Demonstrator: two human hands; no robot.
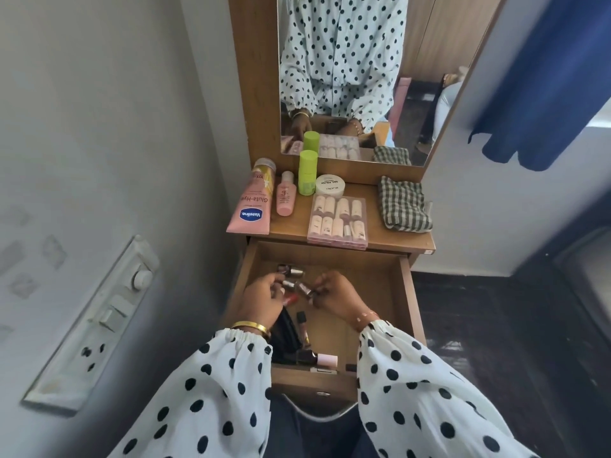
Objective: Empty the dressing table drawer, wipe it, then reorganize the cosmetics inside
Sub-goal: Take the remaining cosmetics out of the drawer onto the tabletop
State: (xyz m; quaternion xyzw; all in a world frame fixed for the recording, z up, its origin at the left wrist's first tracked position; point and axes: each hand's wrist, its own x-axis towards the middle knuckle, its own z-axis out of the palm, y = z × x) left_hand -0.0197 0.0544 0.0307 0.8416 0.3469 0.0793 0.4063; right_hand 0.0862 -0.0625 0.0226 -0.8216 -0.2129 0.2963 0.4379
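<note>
The wooden drawer point(380, 276) is pulled open below the dressing table top point(373, 213). Both hands are inside it. My left hand point(263, 297) closes around small nail polish bottles, one with a red cap point(289, 299). My right hand point(337, 294) pinches a small polish bottle with a silver cap point(305, 289). Two more small bottles point(291, 271) lie near the drawer's back. A black pouch point(287, 335), a dark bottle point(301, 320) and a pink-capped bottle point(319, 359) lie near the drawer's front.
On the table top stand a pink Vaseline tube point(253, 206), a pink bottle point(286, 198), a green bottle point(307, 173), a white nail polish remover jar point(330, 186), a clear box of small bottles point(337, 221) and a checked cloth point(403, 203). A mirror point(413, 77) rises behind. A switchboard point(99, 325) is on the left wall.
</note>
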